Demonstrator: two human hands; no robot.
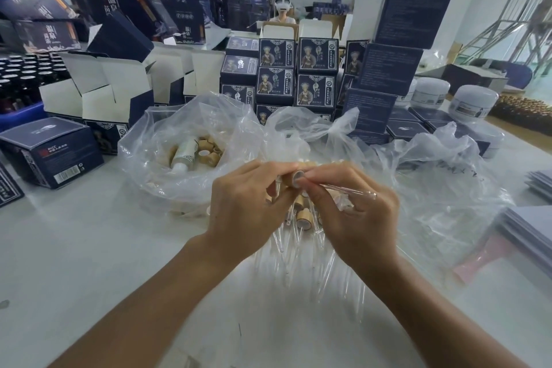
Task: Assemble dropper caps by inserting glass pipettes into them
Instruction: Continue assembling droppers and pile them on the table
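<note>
- The left hand (249, 197) pinches a small wooden cap (294, 179) between thumb and fingers, above the table (89, 248).
- The right hand (352, 206) pinches a thin glass tube (343, 190) – its near end touches the open mouth of the cap.
- More caps with tubes (301, 209) lie in a pile under the hands, on clear plastic.
- A clear bag (185, 140) to the left holds loose wooden caps (210, 148) and a white bottle (183, 152).
- Dark blue boxes (298, 69) stand stacked behind the bags.
- White jars (472, 101) sit at the far right.
</note>
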